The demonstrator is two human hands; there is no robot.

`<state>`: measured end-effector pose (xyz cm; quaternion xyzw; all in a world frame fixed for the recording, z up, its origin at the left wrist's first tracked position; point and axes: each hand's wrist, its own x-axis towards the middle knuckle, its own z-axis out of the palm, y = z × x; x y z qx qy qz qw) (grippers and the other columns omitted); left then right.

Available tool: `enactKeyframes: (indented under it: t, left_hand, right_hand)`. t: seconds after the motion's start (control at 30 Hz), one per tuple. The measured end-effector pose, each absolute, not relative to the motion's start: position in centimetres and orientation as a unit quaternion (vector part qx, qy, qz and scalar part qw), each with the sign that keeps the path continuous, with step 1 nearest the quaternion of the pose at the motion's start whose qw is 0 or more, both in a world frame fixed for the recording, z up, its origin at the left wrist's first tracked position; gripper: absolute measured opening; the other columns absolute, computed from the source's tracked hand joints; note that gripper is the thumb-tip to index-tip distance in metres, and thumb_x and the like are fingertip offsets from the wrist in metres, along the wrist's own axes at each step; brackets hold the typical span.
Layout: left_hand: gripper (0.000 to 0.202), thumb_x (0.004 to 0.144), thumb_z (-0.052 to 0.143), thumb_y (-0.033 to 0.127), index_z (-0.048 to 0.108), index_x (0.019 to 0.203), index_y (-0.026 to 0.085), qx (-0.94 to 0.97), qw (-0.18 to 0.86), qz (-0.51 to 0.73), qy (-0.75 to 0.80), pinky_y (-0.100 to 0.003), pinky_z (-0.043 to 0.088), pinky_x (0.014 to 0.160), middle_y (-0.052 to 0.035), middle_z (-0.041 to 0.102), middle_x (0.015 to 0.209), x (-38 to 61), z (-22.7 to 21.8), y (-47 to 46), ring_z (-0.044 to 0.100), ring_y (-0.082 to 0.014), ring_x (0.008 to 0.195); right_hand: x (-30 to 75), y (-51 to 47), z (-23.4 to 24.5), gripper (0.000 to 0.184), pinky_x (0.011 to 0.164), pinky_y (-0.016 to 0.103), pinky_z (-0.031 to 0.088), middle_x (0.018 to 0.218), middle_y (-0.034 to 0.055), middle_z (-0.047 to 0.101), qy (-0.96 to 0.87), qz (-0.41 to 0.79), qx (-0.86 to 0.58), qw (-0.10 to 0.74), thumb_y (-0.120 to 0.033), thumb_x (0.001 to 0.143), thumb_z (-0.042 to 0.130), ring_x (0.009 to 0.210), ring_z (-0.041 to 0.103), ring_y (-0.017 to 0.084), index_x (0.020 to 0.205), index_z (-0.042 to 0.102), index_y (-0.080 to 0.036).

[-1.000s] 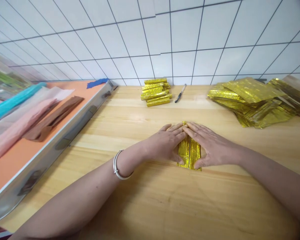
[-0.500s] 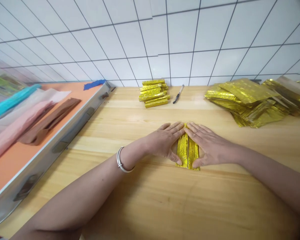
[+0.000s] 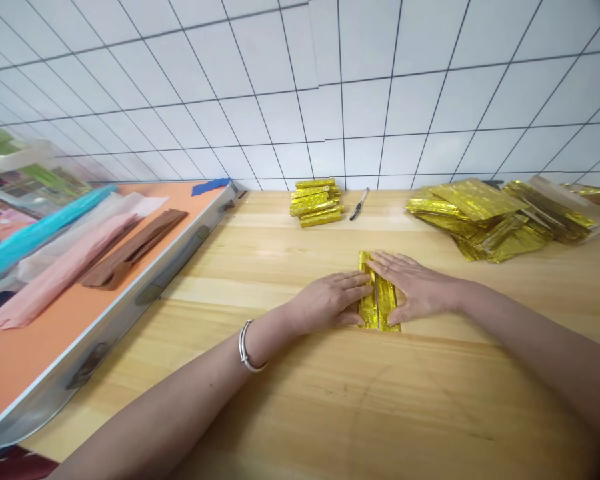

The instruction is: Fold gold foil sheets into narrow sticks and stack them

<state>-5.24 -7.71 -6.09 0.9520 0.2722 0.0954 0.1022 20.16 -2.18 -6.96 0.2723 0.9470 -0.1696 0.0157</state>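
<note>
A gold foil sheet (image 3: 383, 301) lies flat on the wooden table, its two sides folded in so that they meet at a dark seam down the middle. My left hand (image 3: 330, 300) rests on its left side, fingers stretched out across the foil and thumb low near the bottom corner. On the right side, my right hand (image 3: 413, 287) lies flat with fingertips at the upper part and thumb near the lower right corner. The palms partly cover both outer edges of the foil.
Several rolled gold foil pieces (image 3: 317, 203) are piled by the tiled wall, with a pen (image 3: 359, 205) beside them. A heap of gold foil sheets (image 3: 485, 217) lies at the right. On the left, an orange-topped case (image 3: 167, 283) carries crepe paper strips (image 3: 135, 247).
My left hand has slid down along the foil, uncovering its upper left corner. My right hand stays on the right side. The view has tilted and shifted slightly.
</note>
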Motion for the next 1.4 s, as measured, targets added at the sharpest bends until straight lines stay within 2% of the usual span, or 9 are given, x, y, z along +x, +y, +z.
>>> enactKeyframes:
  t: [0.17,0.4,0.5,0.67,0.8,1.03,1.23,1.4]
  left_hand:
    - [0.047,0.093,0.035,0.038,0.036,0.137,0.020,0.964,0.104,0.084,0.232,-0.035,0.026,0.111,-0.0081,0.034,0.144,-5.1,-6.4,-8.1,0.029,-0.0198,0.134]
    - [0.045,0.093,0.036,0.032,0.038,0.136,0.021,0.965,0.095,0.078,0.230,-0.036,0.021,0.113,-0.0059,0.024,0.148,-5.0,-6.8,-8.4,0.022,-0.0198,0.137]
    - [0.045,0.093,0.036,0.032,0.039,0.136,0.020,0.965,0.096,0.081,0.229,-0.035,0.020,0.112,-0.0059,0.019,0.150,-5.0,-6.8,-8.3,0.017,-0.0197,0.138]
    - [0.045,0.094,0.033,0.033,0.035,0.138,0.022,0.966,0.119,0.063,0.222,-0.036,0.018,0.112,-0.0015,0.034,0.144,-5.1,-6.9,-8.0,0.020,-0.0172,0.138]
    - [0.045,0.094,0.030,0.034,0.034,0.138,0.023,0.966,0.117,0.055,0.225,-0.035,0.017,0.112,-0.0006,0.032,0.146,-5.2,-6.9,-8.0,0.019,-0.0167,0.138]
    - [0.043,0.091,0.037,0.042,0.040,0.133,0.035,0.961,0.090,0.057,0.255,-0.048,0.017,0.109,0.0014,0.030,0.147,-5.5,-6.6,-7.6,0.007,-0.0276,0.140]
    - [0.043,0.089,0.040,0.046,0.042,0.131,0.037,0.970,0.084,0.073,0.218,-0.049,0.017,0.107,-0.0001,0.037,0.143,-5.8,-6.6,-6.8,0.009,-0.0274,0.139]
    - [0.044,0.090,0.040,0.046,0.040,0.133,0.038,0.972,0.081,0.072,0.209,-0.047,0.019,0.106,-0.0018,0.035,0.144,-5.8,-6.9,-6.7,0.016,-0.0253,0.138]
  right_hand:
    - [20.1,-2.3,-6.7,0.111,0.111,0.050,0.007,0.152,0.0108,-0.006,0.948,-0.166,0.269,0.027,-0.074,0.065,0.053,0.138,-0.002,0.034,0.146,0.003,-0.017]
    - [20.2,-2.2,-6.7,0.110,0.111,0.051,0.006,0.152,0.0104,-0.009,0.947,-0.163,0.273,0.044,-0.075,0.065,0.052,0.138,-0.003,0.034,0.146,0.002,-0.018]
    - [20.2,-2.1,-6.6,0.110,0.111,0.050,0.005,0.152,0.0105,-0.009,0.948,-0.163,0.270,0.049,-0.074,0.066,0.051,0.138,-0.004,0.034,0.146,0.002,-0.018]
    - [20.1,-2.2,-6.4,0.111,0.111,0.050,0.005,0.152,0.0109,-0.008,0.945,-0.164,0.277,0.053,-0.075,0.065,0.052,0.138,-0.003,0.034,0.146,0.002,-0.017]
    - [20.0,-2.3,-6.5,0.113,0.111,0.050,0.007,0.152,0.0132,-0.006,0.944,-0.159,0.285,0.053,-0.074,0.065,0.053,0.138,-0.002,0.034,0.146,0.002,-0.015]
    - [20.1,-2.2,-6.5,0.108,0.111,0.051,0.008,0.153,0.0098,-0.004,0.949,-0.168,0.266,0.031,-0.067,0.066,0.058,0.138,-0.001,0.033,0.146,0.002,-0.020]
    - [19.8,-2.3,-6.3,0.110,0.110,0.051,0.007,0.152,0.0119,-0.006,0.948,-0.162,0.271,0.047,-0.067,0.066,0.058,0.138,-0.002,0.034,0.146,0.002,-0.018]
    - [20.0,-2.1,-6.8,0.110,0.110,0.050,0.006,0.152,0.0126,-0.005,0.948,-0.164,0.268,0.043,-0.068,0.065,0.058,0.138,-0.002,0.034,0.146,0.004,-0.016]
